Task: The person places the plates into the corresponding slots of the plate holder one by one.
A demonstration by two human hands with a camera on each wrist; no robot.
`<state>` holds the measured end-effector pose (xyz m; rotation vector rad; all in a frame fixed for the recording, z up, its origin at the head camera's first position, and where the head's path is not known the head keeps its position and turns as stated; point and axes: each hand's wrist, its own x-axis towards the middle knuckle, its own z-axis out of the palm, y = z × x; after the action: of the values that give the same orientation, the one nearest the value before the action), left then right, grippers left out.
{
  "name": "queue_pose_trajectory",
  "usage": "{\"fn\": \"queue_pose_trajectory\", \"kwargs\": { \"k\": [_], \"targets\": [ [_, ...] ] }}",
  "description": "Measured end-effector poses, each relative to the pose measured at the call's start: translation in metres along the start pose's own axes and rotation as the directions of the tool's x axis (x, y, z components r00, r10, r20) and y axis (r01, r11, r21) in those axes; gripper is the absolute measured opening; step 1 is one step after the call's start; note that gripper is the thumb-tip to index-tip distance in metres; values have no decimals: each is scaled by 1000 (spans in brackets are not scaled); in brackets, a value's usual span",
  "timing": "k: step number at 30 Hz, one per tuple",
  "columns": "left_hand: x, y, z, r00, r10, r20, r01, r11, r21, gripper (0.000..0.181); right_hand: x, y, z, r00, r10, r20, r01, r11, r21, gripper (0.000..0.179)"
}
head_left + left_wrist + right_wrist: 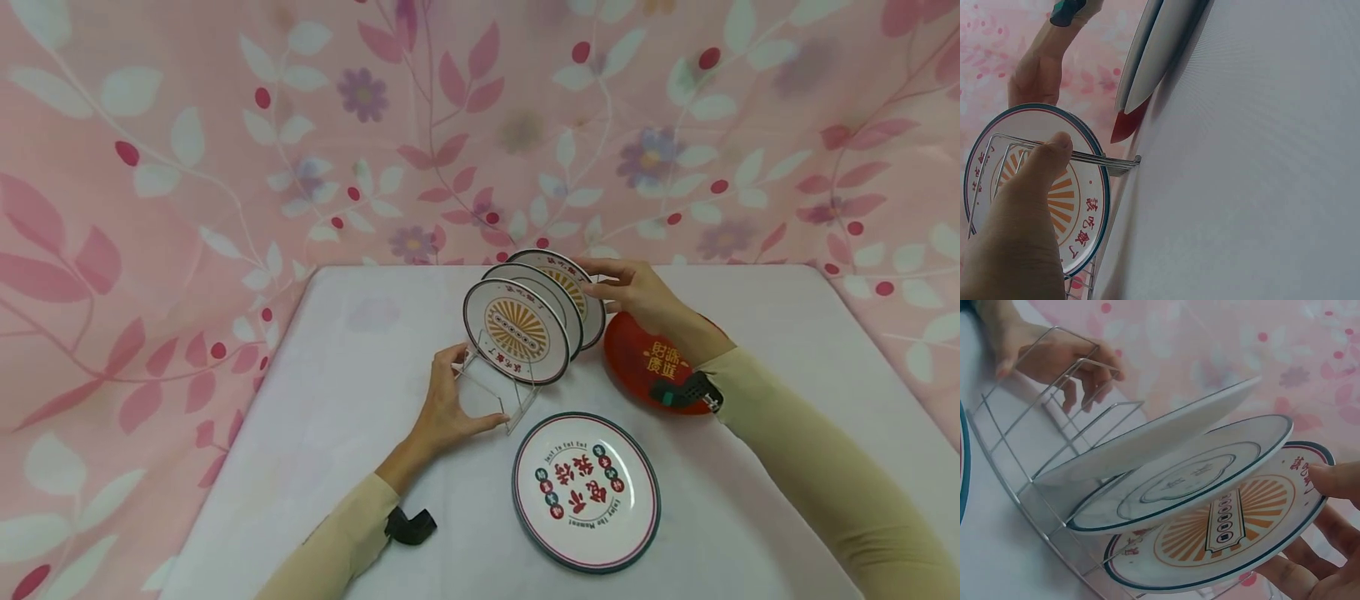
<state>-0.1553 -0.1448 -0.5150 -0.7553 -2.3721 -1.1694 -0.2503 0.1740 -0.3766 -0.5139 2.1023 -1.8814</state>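
A wire dish rack [523,411] stands on the table with three round plates upright in it. My left hand [442,407] holds the rack's near end, its thumb over the wires in the left wrist view. Leaning in the slots are the front plate [517,332], with an orange sunburst and red lettering, and a middle plate [1179,481] behind it. At the far end, my right hand [647,296] pinches the edge of the rear plate [1254,531], thumb on its printed face and fingers behind. That plate's lower edge sits among the rack wires.
Near the table's front lies a white plate [588,533] with a green rim and red lettering. A red dish [630,358] with gold characters is partly hidden under my right forearm. Behind the white-covered table [337,350] hangs a pink floral cloth [450,125].
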Motion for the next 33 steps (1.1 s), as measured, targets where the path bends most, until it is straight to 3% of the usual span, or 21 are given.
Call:
{"fn": "queue_pose_trajectory", "kwargs": {
  "k": [10, 18, 23, 28, 33],
  "targets": [
    [3, 5, -1, 1000, -6, 12, 6, 1000, -2, 117, 9, 13, 5, 994, 76, -73, -78, 997, -13, 47],
    [5, 6, -3, 1000, -6, 14, 5, 1000, 17, 117, 8, 12, 5, 991, 115, -70, -113, 993, 32, 48],
    [4, 3, -3, 1000, -2, 4, 2, 1000, 17, 118, 7, 10, 7, 986, 147, -78, -147, 989, 7, 53],
    [0, 2, -1, 1000, -24, 2, 24, 1000, 19, 118, 2, 14, 10, 988, 121, -96, -126, 991, -54, 53],
    [-2, 3, -1, 999, -38, 10, 38, 999, 14, 117, -17, 21, 5, 989, 77, -130, -88, 993, -83, 52]
  ]
}}
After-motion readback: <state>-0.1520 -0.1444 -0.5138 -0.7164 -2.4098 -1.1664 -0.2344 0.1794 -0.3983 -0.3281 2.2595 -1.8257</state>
